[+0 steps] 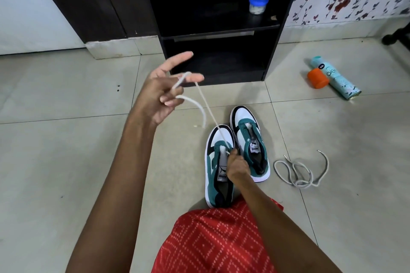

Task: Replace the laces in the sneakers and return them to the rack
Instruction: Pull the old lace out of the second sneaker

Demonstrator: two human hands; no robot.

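Sneakers [244,117] toe toward rack [221,42]; left hand [162,93] and right hand [237,166] both pinch lace [208,111].

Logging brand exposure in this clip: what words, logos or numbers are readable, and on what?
"PUMA", upside down from the camera, on the near sneaker's tongue label.
"PUMA", also upside down, on the far sneaker's tongue label.
Spray can on the floor: printed marks too blurred to read.
Blue-lidded jar on the shelf: no readable text.

Bare arms; red white-diamond-patterned garment [213,241] over lap.
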